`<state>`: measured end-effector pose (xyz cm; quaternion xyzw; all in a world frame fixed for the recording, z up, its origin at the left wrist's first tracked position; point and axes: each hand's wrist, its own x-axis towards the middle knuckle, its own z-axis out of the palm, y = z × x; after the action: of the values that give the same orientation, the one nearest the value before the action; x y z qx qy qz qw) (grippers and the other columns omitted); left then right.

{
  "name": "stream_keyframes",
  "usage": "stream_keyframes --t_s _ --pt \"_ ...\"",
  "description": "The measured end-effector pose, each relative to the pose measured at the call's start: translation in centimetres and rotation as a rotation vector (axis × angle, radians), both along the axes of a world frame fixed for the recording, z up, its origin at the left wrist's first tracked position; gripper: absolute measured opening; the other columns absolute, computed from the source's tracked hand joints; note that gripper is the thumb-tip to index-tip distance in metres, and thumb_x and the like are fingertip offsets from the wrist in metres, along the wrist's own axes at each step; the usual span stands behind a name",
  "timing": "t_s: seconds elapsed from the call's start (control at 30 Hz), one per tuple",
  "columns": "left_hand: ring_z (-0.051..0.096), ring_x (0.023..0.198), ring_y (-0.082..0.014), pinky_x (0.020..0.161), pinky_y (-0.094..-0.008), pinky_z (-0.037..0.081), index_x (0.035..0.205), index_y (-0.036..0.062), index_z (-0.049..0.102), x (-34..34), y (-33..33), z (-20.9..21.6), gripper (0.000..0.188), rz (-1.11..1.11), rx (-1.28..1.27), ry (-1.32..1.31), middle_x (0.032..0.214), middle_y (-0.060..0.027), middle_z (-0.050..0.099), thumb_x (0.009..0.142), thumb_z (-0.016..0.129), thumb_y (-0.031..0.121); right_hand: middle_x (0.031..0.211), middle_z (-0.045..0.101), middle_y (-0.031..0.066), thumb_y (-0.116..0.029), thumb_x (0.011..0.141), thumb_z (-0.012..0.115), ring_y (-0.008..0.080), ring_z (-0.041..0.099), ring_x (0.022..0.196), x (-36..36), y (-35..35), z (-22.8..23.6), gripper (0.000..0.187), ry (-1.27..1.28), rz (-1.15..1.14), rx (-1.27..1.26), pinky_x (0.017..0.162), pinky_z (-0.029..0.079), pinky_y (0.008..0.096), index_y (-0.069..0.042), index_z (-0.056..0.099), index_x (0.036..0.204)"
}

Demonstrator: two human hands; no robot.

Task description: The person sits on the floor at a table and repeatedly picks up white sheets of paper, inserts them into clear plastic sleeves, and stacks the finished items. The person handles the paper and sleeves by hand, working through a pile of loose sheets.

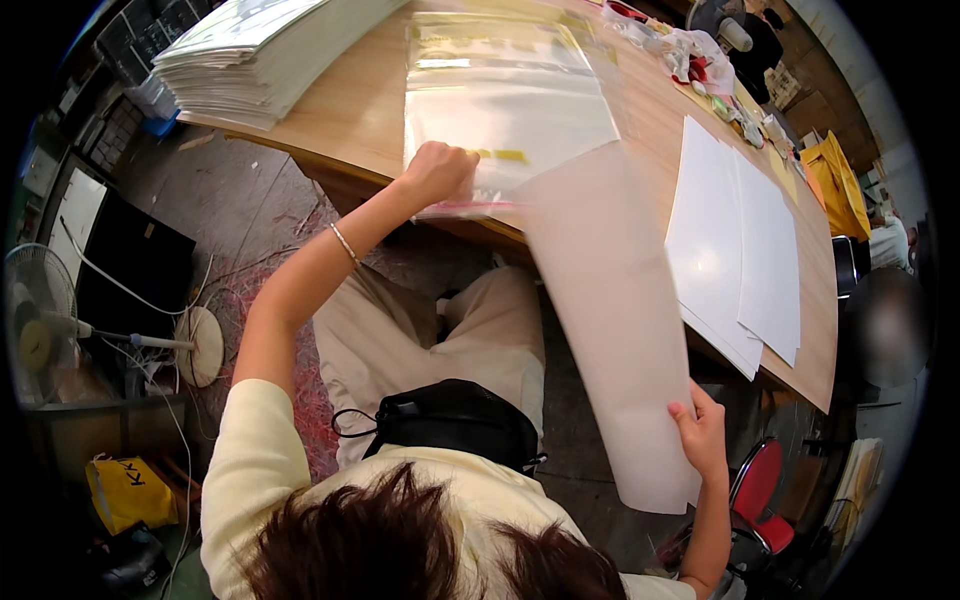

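A clear plastic bag [500, 115] with yellow printed strips lies flat at the table's near edge. My left hand [442, 172] is closed in a fist at the bag's near left corner, gripping its edge. To the lower right, my right hand [700, 430] pinches the right edge of a long, whitish sheet [612, 300]. This sheet bends down off the table towards me, and its far end meets the bag's near right part. Whether that end is inside the bag or over it, I cannot tell.
A tall stack of flat sheets [265, 60] stands at the table's back left. White sheets [725, 240] lie on the right of the wooden table [350, 110]. Small clutter [710, 75] is at the back right. A fan [40, 330] and cables are left; a red chair [757, 490] is lower right.
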<state>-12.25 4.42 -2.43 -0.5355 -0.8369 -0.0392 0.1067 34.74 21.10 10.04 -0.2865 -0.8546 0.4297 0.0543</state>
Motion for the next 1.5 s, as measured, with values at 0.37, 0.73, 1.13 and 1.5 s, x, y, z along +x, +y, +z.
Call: stream_keyframes --t_s 0.37,0.73,1.13,1.5 --pt "0.061 0.062 -0.0298 0.056 -0.0398 0.048 0.071 0.0090 0.065 1.8 0.2 4.4 0.029 0.012 0.529 -0.160 0.063 -0.0113 0.062 0.088 0.054 0.030 0.098 0.067 0.0184 -0.005 0.082 0.058 0.0169 0.065 0.089 -3.5 -2.8 1.2 0.040 -0.031 0.111 -0.004 0.078 0.048 0.0272 0.000 0.054 0.122" --pt "0.063 0.068 -0.0298 0.059 -0.0386 0.049 0.090 0.0138 0.072 2.6 -1.1 4.9 0.022 -0.038 0.405 -0.143 0.079 -0.0113 0.067 0.087 0.057 0.029 0.096 0.068 0.0127 -0.004 0.083 0.056 0.0107 0.061 0.084 -3.2 0.4 1.8 0.043 0.006 -0.005 0.062 0.078 0.047 0.0244 -0.001 0.052 0.125" --pt "0.064 0.062 -0.0303 0.061 -0.0349 0.050 0.093 0.0109 0.072 3.5 2.8 9.0 0.029 0.134 0.730 -0.412 0.066 -0.0184 0.063 0.085 0.060 0.036 0.082 0.058 0.0277 -0.001 0.082 0.055 0.0286 0.062 0.064 -4.0 -2.4 2.8 0.045 -0.109 0.056 0.320 0.063 0.046 0.0280 -0.003 0.050 0.127" --pt "0.066 0.077 -0.0205 0.065 -0.0311 0.052 0.092 0.0177 0.074 6.3 2.7 12.3 0.019 -0.080 0.865 -0.147 0.087 -0.0038 0.070 0.086 0.061 0.031 0.098 0.067 0.0190 -0.001 0.082 0.055 0.0166 0.064 0.087 -4.6 -0.2 2.0 0.043 0.015 0.029 0.115 0.079 0.048 0.0277 0.001 0.051 0.125"
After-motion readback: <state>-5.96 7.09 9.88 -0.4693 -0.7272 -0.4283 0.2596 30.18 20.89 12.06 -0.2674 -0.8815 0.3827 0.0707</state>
